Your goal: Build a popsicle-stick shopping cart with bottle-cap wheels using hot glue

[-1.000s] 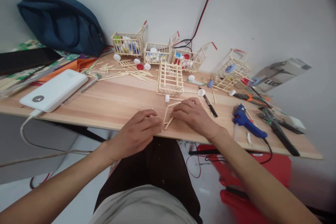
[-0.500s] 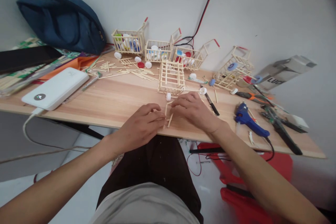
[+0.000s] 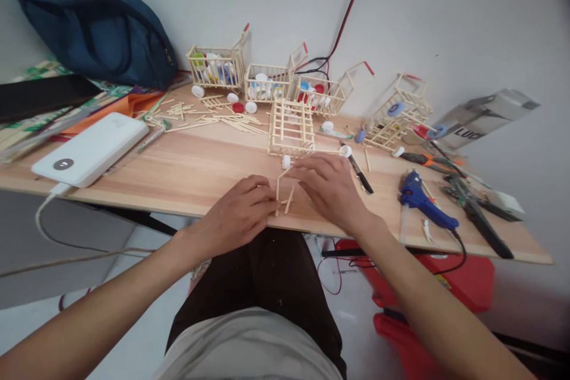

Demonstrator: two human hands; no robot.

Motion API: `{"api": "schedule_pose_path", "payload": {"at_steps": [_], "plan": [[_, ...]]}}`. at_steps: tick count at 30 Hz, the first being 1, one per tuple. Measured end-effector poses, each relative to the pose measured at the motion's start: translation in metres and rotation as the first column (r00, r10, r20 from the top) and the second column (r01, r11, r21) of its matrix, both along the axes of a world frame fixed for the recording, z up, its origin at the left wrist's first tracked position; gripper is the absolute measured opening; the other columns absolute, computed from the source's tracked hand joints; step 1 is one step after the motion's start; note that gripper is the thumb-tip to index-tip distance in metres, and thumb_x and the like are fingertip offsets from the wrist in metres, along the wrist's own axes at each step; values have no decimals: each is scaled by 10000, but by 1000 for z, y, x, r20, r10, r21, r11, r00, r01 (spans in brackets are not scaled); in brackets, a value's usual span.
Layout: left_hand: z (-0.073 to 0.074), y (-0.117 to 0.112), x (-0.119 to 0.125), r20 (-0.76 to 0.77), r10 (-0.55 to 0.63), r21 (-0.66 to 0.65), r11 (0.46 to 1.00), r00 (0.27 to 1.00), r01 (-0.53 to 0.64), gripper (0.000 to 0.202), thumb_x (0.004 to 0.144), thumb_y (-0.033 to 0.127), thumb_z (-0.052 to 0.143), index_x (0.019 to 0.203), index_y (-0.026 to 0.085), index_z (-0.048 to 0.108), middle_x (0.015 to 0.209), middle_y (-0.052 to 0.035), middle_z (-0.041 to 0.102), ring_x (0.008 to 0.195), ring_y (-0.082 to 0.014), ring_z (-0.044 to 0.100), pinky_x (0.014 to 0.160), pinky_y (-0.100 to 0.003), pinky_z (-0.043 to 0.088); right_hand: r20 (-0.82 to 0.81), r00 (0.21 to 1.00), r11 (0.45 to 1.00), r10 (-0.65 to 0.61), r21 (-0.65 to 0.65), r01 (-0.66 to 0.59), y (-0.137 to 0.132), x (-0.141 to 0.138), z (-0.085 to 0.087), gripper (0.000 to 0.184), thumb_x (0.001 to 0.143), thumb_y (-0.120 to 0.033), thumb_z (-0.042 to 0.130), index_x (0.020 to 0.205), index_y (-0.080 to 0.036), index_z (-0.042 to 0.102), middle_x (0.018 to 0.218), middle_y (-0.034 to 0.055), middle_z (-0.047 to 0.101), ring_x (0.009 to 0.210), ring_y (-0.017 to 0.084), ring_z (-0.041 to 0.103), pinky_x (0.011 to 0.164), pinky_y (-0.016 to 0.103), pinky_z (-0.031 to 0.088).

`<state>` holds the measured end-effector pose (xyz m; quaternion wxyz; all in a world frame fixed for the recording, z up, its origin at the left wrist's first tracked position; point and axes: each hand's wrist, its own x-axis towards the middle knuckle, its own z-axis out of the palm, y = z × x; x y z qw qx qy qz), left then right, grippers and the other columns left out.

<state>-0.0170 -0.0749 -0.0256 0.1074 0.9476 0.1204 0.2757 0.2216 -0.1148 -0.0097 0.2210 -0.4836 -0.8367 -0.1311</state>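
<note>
Near the table's front edge, a small frame of thin wooden sticks [image 3: 278, 193] stands between my hands. My left hand [image 3: 238, 211] is closed, its fingertips pinching a short wooden stick [image 3: 284, 202] low down between the frame's legs. The fingers of my right hand [image 3: 332, 190] are bent over the frame's far upper end and pinch it there, partly hiding it. Just beyond my hands sits a stick cart basket [image 3: 291, 127] with white bottle-cap wheels [image 3: 286, 161].
Finished-looking stick carts [image 3: 216, 68] holding bottle caps line the wall. Loose sticks [image 3: 238, 123] lie at the back. A white power bank [image 3: 91, 148] is on the left; a black pen [image 3: 360, 175], a blue glue gun [image 3: 421, 202] and pliers [image 3: 423, 159] are on the right.
The small frame has tilted up a little and its outline shows more clearly between my hands. My right hand has shifted slightly; my left hand stays nearly in place.
</note>
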Motion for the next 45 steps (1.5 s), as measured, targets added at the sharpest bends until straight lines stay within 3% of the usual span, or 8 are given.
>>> {"api": "schedule_pose_path", "payload": {"at_steps": [3, 8, 14, 19, 25, 28, 35, 45], "plan": [[-1, 0, 1, 5, -16, -4, 1000, 1000, 16, 241, 855, 72, 492, 1028, 142, 643, 1003, -100, 637, 1068, -237, 488, 978, -421, 454, -92, 992, 996, -85, -28, 83, -12, -5, -3, 314, 916, -137, 482, 1168, -284, 598, 1244, 54, 612, 1198, 253, 483, 960, 435, 305], [-1, 1, 2, 11, -15, -30, 999, 1000, 15, 237, 842, 72, 500, 1006, 153, 651, 997, -100, 638, 1057, -231, 501, 964, -423, 464, -208, 975, 985, -83, -162, 49, -11, -5, 1, 316, 901, -151, 453, 1159, -257, 602, 1272, 78, 572, 1207, 263, 473, 992, 450, 319], [-3, 0, 3, 44, -10, -63, 998, 999, 13, 235, 831, 76, 514, 1004, 152, 653, 968, -98, 645, 1019, -219, 522, 942, -412, 474, -495, 861, 986, -115, -160, 40, -6, -5, 11, 254, 970, -288, 367, 1089, -221, 581, 1170, 90, 608, 1134, 230, 537, 1001, 421, 379], [-3, -1, 4, 80, -16, -82, 996, 997, 23, 203, 845, 82, 501, 963, 145, 654, 944, -96, 643, 997, -215, 519, 917, -396, 477, -456, 855, 968, -246, -65, 244, -17, -7, 9, 237, 970, -308, 395, 1071, -222, 591, 1161, 105, 603, 1146, 256, 521, 1004, 458, 364], [-3, -2, 6, 92, -5, -113, 994, 996, 15, 177, 852, 87, 505, 934, 126, 657, 911, -96, 641, 969, -209, 514, 894, -382, 470, -490, 743, 835, -456, 55, 548, -52, -12, 9, 215, 889, -340, 577, 1065, -228, 630, 1099, 134, 565, 1076, 311, 507, 933, 518, 377], [-4, -4, 7, 108, 8, -127, 992, 994, 6, 168, 853, 87, 508, 914, 128, 659, 894, -93, 642, 949, -202, 519, 881, -374, 470, -451, 739, 822, -501, 19, 569, -67, -24, 2, 292, 863, -367, 616, 1122, -234, 635, 1210, 149, 522, 1120, 338, 479, 917, 521, 363], [-2, -10, 10, 107, 15, -105, 994, 994, -4, 153, 819, 57, 526, 870, 129, 652, 894, -88, 644, 963, -210, 517, 891, -383, 465, -333, 748, 818, -574, -261, 512, -72, -66, -19, 186, 871, -402, 613, 807, -228, 628, 814, 40, 635, 782, 220, 560, 754, 384, 328], [-1, -11, 10, 93, -7, -111, 994, 996, 18, 171, 804, 41, 528, 888, 118, 656, 916, -88, 638, 973, -208, 510, 920, -385, 461, -247, 696, 725, -674, -401, 560, -65, -78, -13, 142, 868, -333, 598, 812, -202, 599, 805, 20, 637, 782, 204, 540, 731, 326, 271]]}}
